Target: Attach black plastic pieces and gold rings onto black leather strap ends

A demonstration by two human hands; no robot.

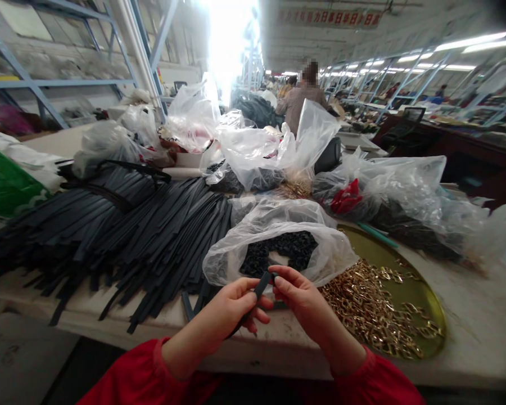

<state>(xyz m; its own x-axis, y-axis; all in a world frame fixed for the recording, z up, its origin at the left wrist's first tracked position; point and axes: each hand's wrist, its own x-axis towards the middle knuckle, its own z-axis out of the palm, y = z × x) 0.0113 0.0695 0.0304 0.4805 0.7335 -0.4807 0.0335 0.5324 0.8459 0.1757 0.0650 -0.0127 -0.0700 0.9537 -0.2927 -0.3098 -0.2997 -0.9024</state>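
Note:
My left hand [240, 306] grips a dark flat strap [262, 284] between thumb and fingers, its end pointing up and away from me. At that end, my right hand [293, 289] pinches a small dark piece [274, 275], which looks like one of the bits in the bag; its exact shape is too small to tell. Just beyond both hands lies an open clear plastic bag [223, 261] with many small black pieces [293, 247] in it. To the right, gold metal buckles [362, 298] are heaped on a round gold tray [430, 304].
A large pile of dark straps [152, 236] covers the table's left side. More plastic bags [257, 146] stand behind, one with a red item [346, 197]. A green package [8, 180] sits far left. A teal stick [377, 234] lies across the tray's rim. A person [303, 95] is farther back.

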